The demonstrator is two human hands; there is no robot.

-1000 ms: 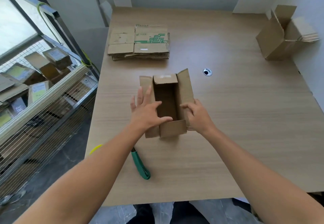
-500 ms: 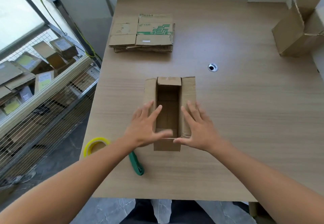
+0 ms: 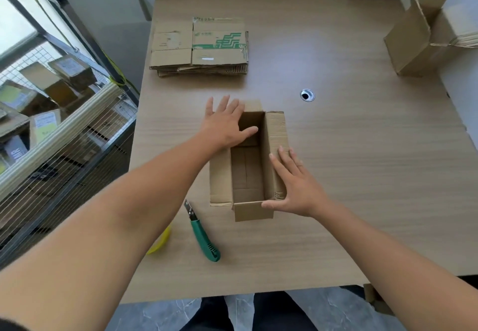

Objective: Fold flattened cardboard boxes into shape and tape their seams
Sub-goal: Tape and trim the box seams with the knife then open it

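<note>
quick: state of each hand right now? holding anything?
Left hand: open, fingers straight, lying over the far left side of the cardboard box.
Right hand: open, fingers straight, pressing the box's right side; holds nothing.

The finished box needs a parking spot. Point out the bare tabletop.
Widest: the table right of the open box, from the cable hole to the near edge. Also the far strip between the flat stack and the assembled box. Crowded: left of the open box, where the knife and the tape roll lie.
</note>
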